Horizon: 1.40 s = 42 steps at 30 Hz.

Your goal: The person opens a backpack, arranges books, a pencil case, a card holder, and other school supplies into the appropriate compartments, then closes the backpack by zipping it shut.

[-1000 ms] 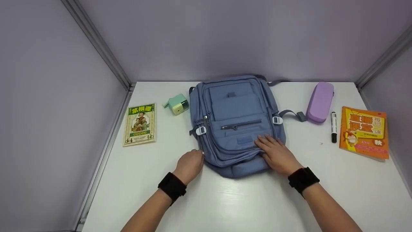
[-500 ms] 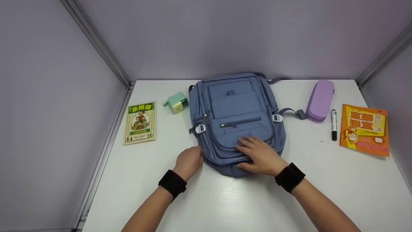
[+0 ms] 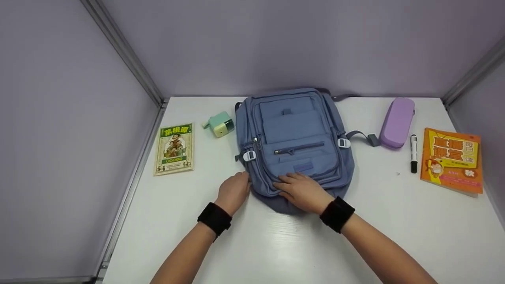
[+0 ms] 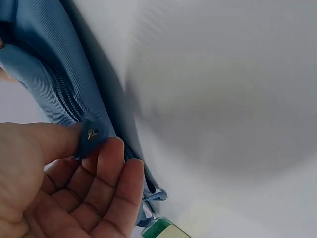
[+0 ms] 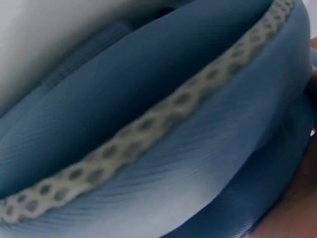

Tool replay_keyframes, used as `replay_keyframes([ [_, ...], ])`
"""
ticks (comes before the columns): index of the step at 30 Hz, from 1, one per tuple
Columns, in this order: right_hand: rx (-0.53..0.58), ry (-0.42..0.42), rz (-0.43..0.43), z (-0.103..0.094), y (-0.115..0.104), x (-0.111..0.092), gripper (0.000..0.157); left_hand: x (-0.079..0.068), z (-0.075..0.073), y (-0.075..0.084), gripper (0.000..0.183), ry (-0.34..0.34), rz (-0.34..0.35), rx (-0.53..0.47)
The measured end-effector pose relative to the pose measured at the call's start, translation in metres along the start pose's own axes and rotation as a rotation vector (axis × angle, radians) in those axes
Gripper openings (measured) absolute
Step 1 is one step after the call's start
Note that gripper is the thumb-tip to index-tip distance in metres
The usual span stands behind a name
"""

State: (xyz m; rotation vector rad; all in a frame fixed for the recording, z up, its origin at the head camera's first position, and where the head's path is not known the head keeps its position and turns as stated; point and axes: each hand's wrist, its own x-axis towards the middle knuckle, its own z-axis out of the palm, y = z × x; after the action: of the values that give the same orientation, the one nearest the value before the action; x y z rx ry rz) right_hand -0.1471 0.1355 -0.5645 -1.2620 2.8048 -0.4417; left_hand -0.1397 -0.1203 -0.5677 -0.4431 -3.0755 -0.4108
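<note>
A blue backpack [image 3: 296, 126] lies front side up on the white table, its bottom toward me. At its lower left side my left hand [image 3: 233, 193] pinches a zipper pull [image 4: 92, 135] between thumb and fingers. A line of zipper teeth [image 4: 67, 96] runs away from the pull along the fabric. My right hand [image 3: 303, 193] is at the backpack's lower front edge, fingers over the front and thumb below, with a fold of fabric between them. In the right wrist view the bag's underside and a mesh-patterned strip [image 5: 178, 101] fill most of the picture.
Left of the backpack are a green pencil sharpener [image 3: 221, 124] and a small book [image 3: 173, 149]. On the right lie a strap end [image 3: 373, 140], a purple pencil case [image 3: 397, 123], a marker [image 3: 413, 154] and an orange book [image 3: 451, 159]. Grey walls enclose the table [image 3: 268, 252].
My right hand has slid left along the backpack's lower edge, from its right corner toward the left hand. The left hand has stayed at the lower left side.
</note>
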Motion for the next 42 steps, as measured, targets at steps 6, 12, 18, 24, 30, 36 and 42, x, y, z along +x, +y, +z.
replay_keyframes([
  [6, 0.032, -0.022, 0.017, -0.003, 0.0, 0.001, 0.039, 0.0, -0.001, -0.005, 0.01, 0.025, -0.003, -0.081],
  [12, 0.028, -0.041, 0.042, -0.004, -0.003, 0.003, 0.038, -0.008, 0.0, -0.007, 0.013, 0.051, 0.004, -0.152],
  [18, 0.023, -0.036, 0.08, -0.003, -0.005, 0.006, 0.036, -0.016, -0.002, -0.001, 0.015, 0.002, 0.002, -0.224],
  [24, 0.047, -0.024, 0.107, -0.002, -0.006, 0.008, 0.033, -0.019, -0.003, 0.005, 0.014, -0.043, -0.026, -0.259],
  [30, 0.087, 0.002, 0.133, -0.002, -0.006, 0.011, 0.031, -0.021, -0.003, 0.009, 0.015, -0.061, -0.029, -0.297],
  [36, 0.12, 0.042, 0.163, -0.003, -0.005, 0.013, 0.027, -0.024, -0.002, 0.023, 0.009, -0.059, 0.002, -0.326],
  [42, 0.12, 0.026, 0.151, -0.004, -0.006, 0.014, 0.027, -0.023, 0.005, 0.038, 0.01, -0.054, 0.028, -0.319],
])
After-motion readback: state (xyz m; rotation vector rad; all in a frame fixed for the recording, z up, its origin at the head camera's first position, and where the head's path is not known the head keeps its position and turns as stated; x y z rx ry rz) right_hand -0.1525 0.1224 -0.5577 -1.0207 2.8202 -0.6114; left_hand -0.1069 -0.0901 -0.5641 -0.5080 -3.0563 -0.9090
